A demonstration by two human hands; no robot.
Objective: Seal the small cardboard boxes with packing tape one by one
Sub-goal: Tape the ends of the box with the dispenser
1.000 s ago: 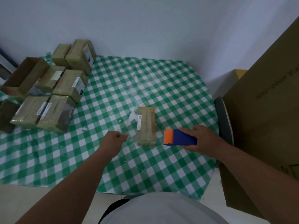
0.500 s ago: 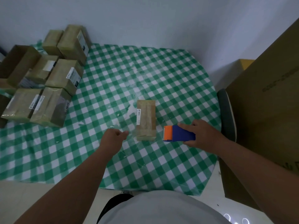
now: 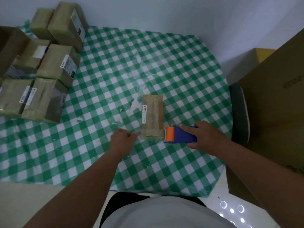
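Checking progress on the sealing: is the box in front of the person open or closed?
Closed. The small cardboard box lies flat on the checked tablecloth, flaps down, a glossy tape strip along its top seam.

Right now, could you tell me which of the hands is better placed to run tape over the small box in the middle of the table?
The right hand: it already grips the tape dispenser, whose orange end sits beside the small box. The left hand holds no dispenser.
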